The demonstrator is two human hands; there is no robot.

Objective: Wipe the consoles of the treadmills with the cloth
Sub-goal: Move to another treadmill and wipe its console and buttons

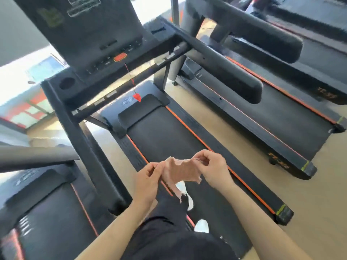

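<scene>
No wiping is going on right now. The pink cloth (180, 171) is not touching any console. It hangs in the air, low down and close to the person's body, above the treadmill belt (169, 139). The console (90, 34) of this treadmill is up ahead, well apart from the cloth. I cannot tell from looking whether this console has been wiped or not. My guess is that the job here has yet to start, because the cloth looks like it is being opened out and made ready.

There is one more treadmill on the right (262, 128) and one more on the left (47, 203). Their consoles are out of sight, so I think they are left to do too.

The cloth is stretched between the two grips, which are bare hands. The left grip (148, 177) pinches the left edge of the cloth with curled fingers. The right grip (212, 169) pinches the top right corner the same way. The middle sags a little, and a loose bit dangles down below the two grips, in front of a white shoe (201, 225).

A red safety clip (137, 97) hangs on a string from the console.
</scene>
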